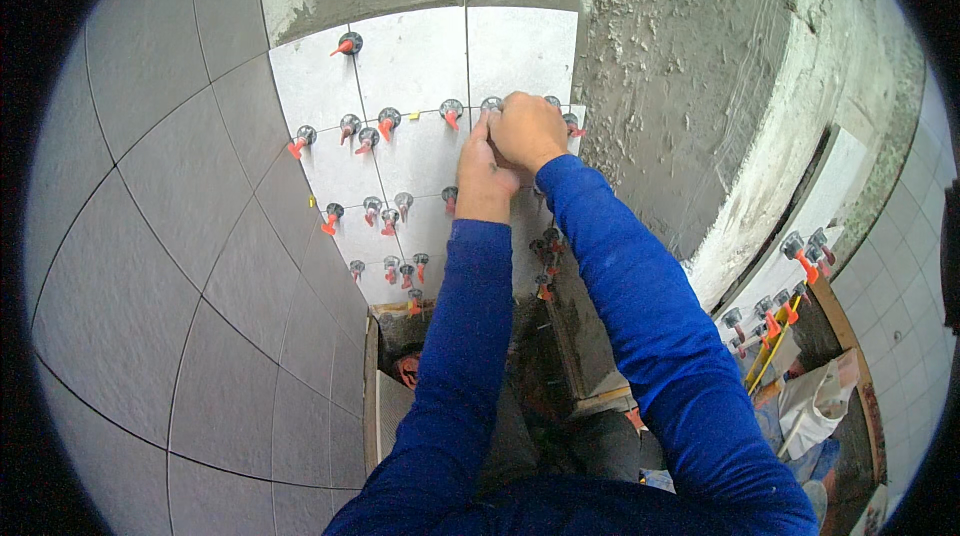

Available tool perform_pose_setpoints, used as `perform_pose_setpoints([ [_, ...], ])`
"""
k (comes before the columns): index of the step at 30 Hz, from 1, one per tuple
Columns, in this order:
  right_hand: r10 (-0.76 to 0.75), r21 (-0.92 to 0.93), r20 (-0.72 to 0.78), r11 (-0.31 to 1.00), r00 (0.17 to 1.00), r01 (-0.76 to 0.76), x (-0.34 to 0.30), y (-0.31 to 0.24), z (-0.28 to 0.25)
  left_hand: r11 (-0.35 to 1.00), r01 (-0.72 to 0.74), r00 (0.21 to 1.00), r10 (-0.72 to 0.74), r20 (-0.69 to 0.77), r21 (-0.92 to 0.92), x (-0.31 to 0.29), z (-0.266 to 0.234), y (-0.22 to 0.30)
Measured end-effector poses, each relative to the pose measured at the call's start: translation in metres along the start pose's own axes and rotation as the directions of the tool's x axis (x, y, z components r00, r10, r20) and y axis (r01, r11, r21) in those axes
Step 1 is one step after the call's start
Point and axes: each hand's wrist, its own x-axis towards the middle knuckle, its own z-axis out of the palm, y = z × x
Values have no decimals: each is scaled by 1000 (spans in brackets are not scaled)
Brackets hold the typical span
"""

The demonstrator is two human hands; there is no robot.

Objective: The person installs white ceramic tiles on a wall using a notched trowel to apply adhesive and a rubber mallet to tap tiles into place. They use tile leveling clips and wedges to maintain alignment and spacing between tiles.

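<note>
In front of me, white tiles [410, 66] are set on a wall, with tile levelling clips along their joints. Each clip has a round black cap and a red T-shaped handle. My right hand [530, 131] is closed at a tile levelling clip [491, 105] on the upper joint; its fingers hide the handle. Just below, my left hand [486, 174] reaches up with its fingers together, the tips at the same cap; what they pinch is hidden. Another levelling clip [452, 114] sits to the left of my hands.
Large dark grey tiles [150, 226] cover the wall on my left. Rough grey mortar [660, 66] lies bare to the right of the white tiles. Lower right, more clips [768, 314] stick out from a narrow tile strip, near a yellow level [768, 361] and a whitish bag [818, 404].
</note>
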Motion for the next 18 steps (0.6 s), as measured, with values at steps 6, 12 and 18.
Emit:
perform_pose_setpoints([
  [6, -3, -8, 4, 1000, 1000, 3, 2, 2, 1, 987, 30, 995, -45, -93, -156, -5, 0, -10],
  [12, 15, -15, -9, 1000, 1000, -15, 0, 0, 0, 989, 23, 999, -19, 32, -147, -11, 14, -6],
  [18, -22, -53, -21, 998, 1000, 20, -3, 0, -2, 992, 34, 999, -35, -3, -125, -1, 12, -2],
])
